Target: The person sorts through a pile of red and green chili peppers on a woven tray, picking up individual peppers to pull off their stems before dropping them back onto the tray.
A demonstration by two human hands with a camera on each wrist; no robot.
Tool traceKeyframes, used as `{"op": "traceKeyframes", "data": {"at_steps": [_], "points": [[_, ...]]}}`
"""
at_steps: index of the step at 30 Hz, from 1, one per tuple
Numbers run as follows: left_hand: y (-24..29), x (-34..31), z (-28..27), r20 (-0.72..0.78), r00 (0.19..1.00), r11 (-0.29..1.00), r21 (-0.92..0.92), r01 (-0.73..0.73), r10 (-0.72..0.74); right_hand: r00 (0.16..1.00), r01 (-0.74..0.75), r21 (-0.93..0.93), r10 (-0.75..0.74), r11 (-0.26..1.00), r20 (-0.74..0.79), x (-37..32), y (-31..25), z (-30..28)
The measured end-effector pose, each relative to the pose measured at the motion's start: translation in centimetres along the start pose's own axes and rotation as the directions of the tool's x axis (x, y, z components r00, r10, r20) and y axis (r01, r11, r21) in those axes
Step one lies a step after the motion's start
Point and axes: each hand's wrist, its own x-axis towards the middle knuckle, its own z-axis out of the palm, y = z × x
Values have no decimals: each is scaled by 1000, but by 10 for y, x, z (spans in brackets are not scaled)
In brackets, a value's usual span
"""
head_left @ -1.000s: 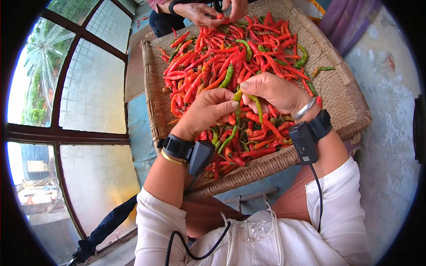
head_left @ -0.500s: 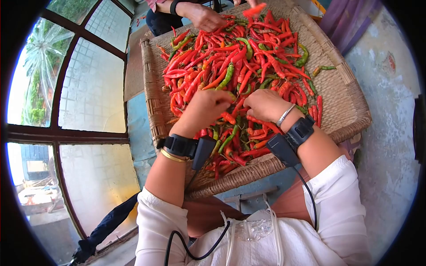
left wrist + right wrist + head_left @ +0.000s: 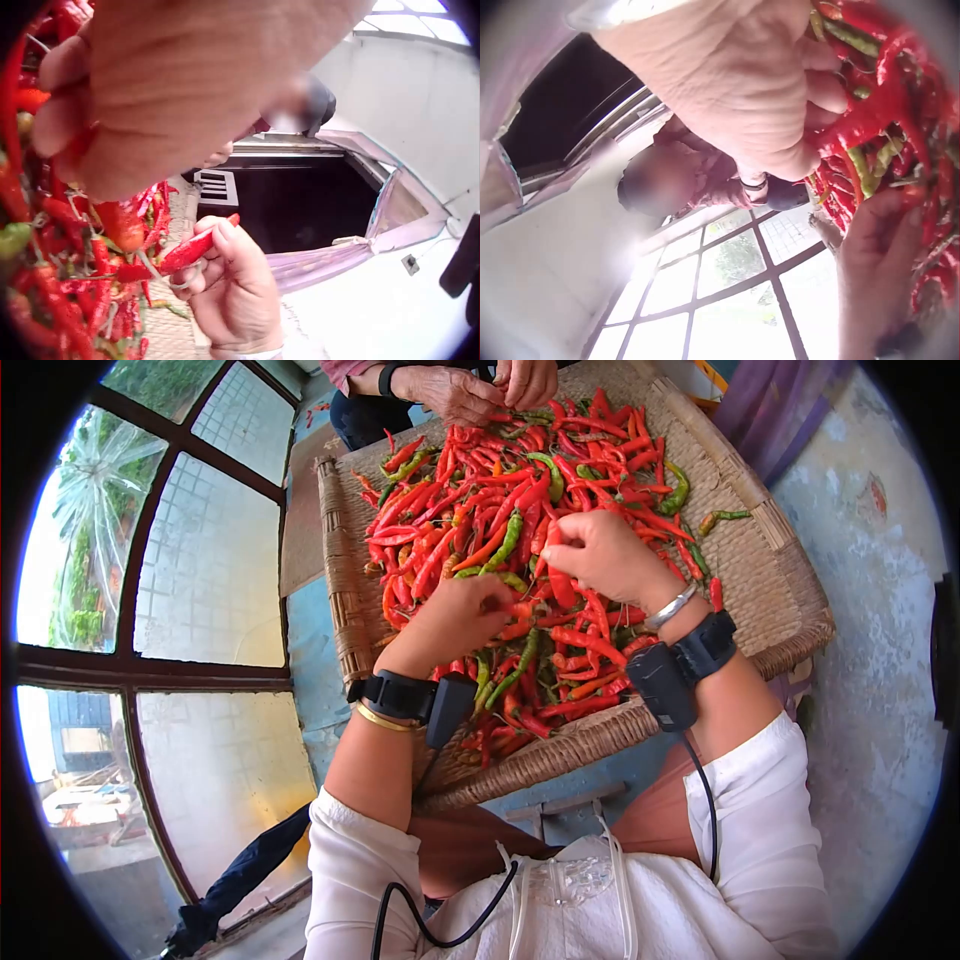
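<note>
Over the pile, my right hand pinches a red chili pepper between thumb and fingers; the pepper points toward the left hand. My left hand is low at the near left of the heap, back of the hand up and fingers bent. Its fingertips are right among the red peppers, and I cannot tell whether they grip one. Long red chilies lie heaped around both hands, with some green ones mixed in, such as a curved green chili just beyond the left hand.
The heap lies on a shallow woven tray with a thick braided rim. At the far edge, another person's hands work close together over the peppers. A framed window stands to the left and a pale wall to the right.
One second ago both hands held yellow-green chilies together; these have left the hands. The right hand dipped to the heap and rose with a red chili. The other person's hands parted, then came together.
</note>
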Motion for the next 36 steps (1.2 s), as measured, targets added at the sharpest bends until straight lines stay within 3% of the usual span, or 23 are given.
{"op": "traceKeyframes", "data": {"at_steps": [1, 2, 3, 4, 5, 7, 12, 13, 15, 17, 18, 19, 21, 22, 25, 27, 29, 31, 33, 35, 36], "points": [[1, 0, -2, -3, 1000, 1000, 0, 1, -1, 991, -135, 234, 130, 963, 40, -1, -6, -5], [2, 1, -3, -27, 994, 953, -287, 94, -107, 989, -150, 320, 140, 935, 53, -3, -11, -8], [3, 1, -5, -21, 977, 817, -552, 166, -213, 989, -149, 318, 138, 936, 55, -4, -11, -8], [6, 0, -6, -35, 980, 773, -620, 133, -197, 981, -195, 393, 180, 899, 77, -5, -10, -9], [4, 0, -4, -38, 980, 773, -621, 132, -197, 970, -241, 464, 219, 853, 102, -5, -10, -8], [0, 2, 5, -53, 997, 822, -569, 20, -61, 967, -253, 541, 207, 802, 146, -5, -7, -3], [15, 1, 14, 137, 983, 853, -490, 177, -125, 946, -311, 685, 143, 658, 292, -4, 1, 1], [15, 1, 11, 135, 983, 855, -488, 175, -124, 947, -308, 686, 140, 659, 290, -3, 3, 0], [18, 0, 2, 254, 940, 839, -438, 322, -227, 942, -321, 662, 299, 678, 151, -3, 2, -2], [14, -2, -9, 238, 950, 819, -492, 296, -200, 944, -301, 659, 311, 689, 107, 0, 9, -4], [9, 1, -16, -6, 972, 733, -657, 174, -236, 947, -284, 645, 311, 710, 75, 1, 11, -3], [4, 4, -22, -240, 924, 638, -770, 6, -298, 950, -266, 630, 311, 730, 40, 2, 11, -3], [-7, 6, -35, -335, 844, 524, -848, -76, -419, 947, -282, 637, 313, 717, 67, -1, 6, 0], [-11, 4, -37, -300, 862, 487, -870, -72, -408, 947, -303, 613, 302, 730, 109, -1, 5, 2], [-3, 8, -17, -255, 892, 531, -847, -19, -374, 944, -330, 521, 284, 787, 170, 0, 4, 13], [3, 9, -4, -164, 944, 609, -792, 46, -285, 978, -205, 451, 159, 869, 138, -1, -3, 21], [7, 8, 6, -43, 977, 788, -599, 141, -208, 992, -118, 400, 92, 909, 84, -4, -5, 25], [19, 3, 6, 1, 981, 796, -584, 159, -194, 996, -62, 300, 40, 952, 80, -4, -5, 25], [25, 2, 3, 45, 982, 805, -567, 177, -184, 991, -88, 289, 54, 953, 122, -5, -7, 21], [26, 0, 2, 111, 979, 837, -507, 206, -173, 965, -228, 440, 141, 868, 221, -7, -9, 18], [21, 0, 4, 108, 979, 836, -509, 205, -175, 965, -227, 439, 139, 869, 224, -6, -7, 16]]}}
